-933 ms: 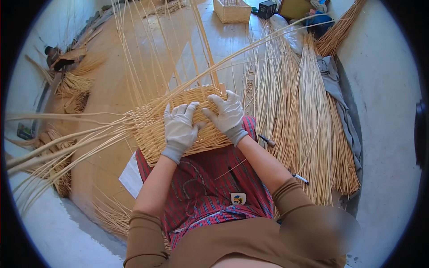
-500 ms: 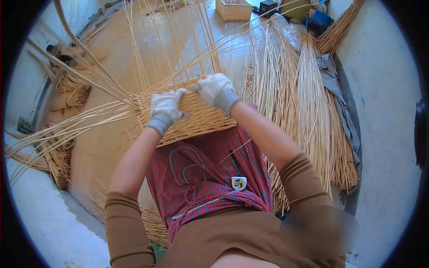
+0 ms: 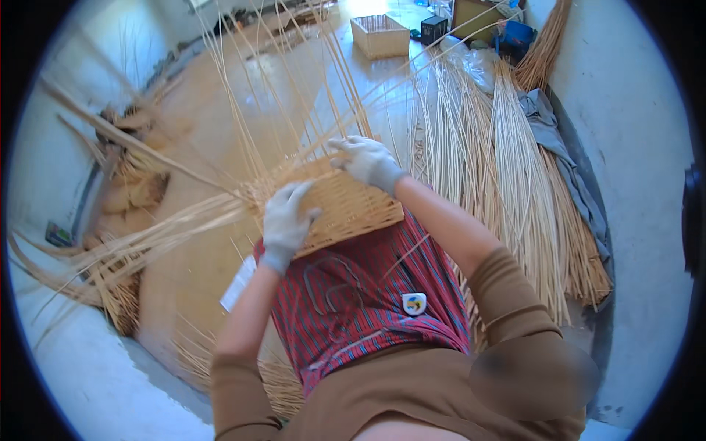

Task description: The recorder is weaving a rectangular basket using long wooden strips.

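Note:
A partly woven wicker panel (image 3: 357, 209) rests tilted against the striped red cloth (image 3: 353, 294) on my lap, its long rods fanning out from the far and left edges. My left hand (image 3: 287, 220), in a pale grey-white work glove, lies over the panel's left part with thumb and fingers apart. Slightly blurred, it seems to touch the weave. At the far edge, my gloved right hand (image 3: 368, 162) has its fingers bent over the rim, among the upright rods. Whether it also pinches a single rod is hidden.
Long bundles of peeled rods (image 3: 507, 184) lie along the right wall, beside a grey cloth (image 3: 544, 121). A rectangular wicker basket (image 3: 380, 40) stands at the far end. More bundles (image 3: 118, 294) are at the left. A thick rod (image 3: 125, 136) slants across the left side.
The panel has shifted and turned slightly, its rods swinging along. My left hand has slid down toward the panel's near left side, its fingers spreading. My right hand stays at the far rim.

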{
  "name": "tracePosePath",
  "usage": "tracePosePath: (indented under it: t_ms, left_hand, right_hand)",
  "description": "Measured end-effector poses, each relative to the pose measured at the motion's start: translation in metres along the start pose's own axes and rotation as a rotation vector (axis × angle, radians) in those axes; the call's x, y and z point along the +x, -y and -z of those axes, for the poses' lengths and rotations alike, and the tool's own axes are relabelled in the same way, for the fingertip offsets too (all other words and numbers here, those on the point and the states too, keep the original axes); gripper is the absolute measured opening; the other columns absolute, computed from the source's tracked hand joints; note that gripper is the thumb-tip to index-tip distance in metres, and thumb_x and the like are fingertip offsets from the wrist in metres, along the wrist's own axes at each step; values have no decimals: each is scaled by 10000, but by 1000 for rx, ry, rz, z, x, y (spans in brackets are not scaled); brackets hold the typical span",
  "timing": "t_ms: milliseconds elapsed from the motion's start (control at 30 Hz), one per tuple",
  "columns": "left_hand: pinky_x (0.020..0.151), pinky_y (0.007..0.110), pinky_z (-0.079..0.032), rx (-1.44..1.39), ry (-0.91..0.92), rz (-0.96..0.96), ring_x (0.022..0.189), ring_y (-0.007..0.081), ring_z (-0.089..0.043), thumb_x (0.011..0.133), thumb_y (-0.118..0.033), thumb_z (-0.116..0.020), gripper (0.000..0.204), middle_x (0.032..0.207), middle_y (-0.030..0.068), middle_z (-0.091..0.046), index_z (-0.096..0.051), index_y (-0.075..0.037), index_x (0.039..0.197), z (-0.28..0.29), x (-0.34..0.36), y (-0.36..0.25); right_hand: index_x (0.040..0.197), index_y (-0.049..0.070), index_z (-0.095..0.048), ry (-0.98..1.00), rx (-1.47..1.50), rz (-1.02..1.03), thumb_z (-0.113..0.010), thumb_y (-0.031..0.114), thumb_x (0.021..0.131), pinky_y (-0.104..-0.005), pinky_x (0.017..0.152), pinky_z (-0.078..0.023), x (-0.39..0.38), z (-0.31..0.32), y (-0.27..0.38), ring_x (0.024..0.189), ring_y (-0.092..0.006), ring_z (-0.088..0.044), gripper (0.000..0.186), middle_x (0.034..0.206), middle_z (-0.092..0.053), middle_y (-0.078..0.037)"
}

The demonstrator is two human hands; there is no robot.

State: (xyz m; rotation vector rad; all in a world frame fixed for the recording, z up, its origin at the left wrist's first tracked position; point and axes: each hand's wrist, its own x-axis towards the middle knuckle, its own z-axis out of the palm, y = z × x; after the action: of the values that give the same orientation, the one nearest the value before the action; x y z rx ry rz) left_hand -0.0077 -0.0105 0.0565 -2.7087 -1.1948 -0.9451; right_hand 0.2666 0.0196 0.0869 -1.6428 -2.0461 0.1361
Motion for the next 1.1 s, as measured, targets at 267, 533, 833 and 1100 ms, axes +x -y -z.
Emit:
tracePosePath:
  t_ms: [267,533,833,1100]
  left_hand:
    - [1134,384,-450,-779,-207,885,1344,292,-550,926,-53,-754,763,1492,202,-533,-357,8,1574,-34,-115,90]
    - [1214,387,-361,-1026,-359,747,1455,291,-456,864,169,-660,864,1606,194,-427,-272,13,1621,-51,-149,62]
    - [1185,370,-386,-969,-306,890,1419,276,-490,1028,-102,-659,603,1529,204,-515,-401,41,1554,-35,-137,42]
    - [802,329,-561,-1180,-621,778,910,229,-697,1050,-228,-648,338,1060,201,-719,-655,61,1224,34,-87,-22]
  right_hand:
    - [1196,7,-717,-418,804,-544,-631,358,1063,-314,902,-508,-32,-41,-45,951,-152,-655,385,1002,-747,-105]
    - [1151,-19,-726,-739,993,-359,-682,305,1046,-299,930,-503,-63,-85,-26,969,-137,-637,343,1098,-710,-74]
    - [1319,11,-653,-634,1122,-295,-618,264,1083,-296,1050,-471,-83,-92,-41,1152,-129,-625,348,1204,-717,-54]
    - [1507,13,-480,-710,526,-397,-576,312,1084,-396,1086,-464,-118,-93,-18,1275,-324,-617,527,1383,-638,-191]
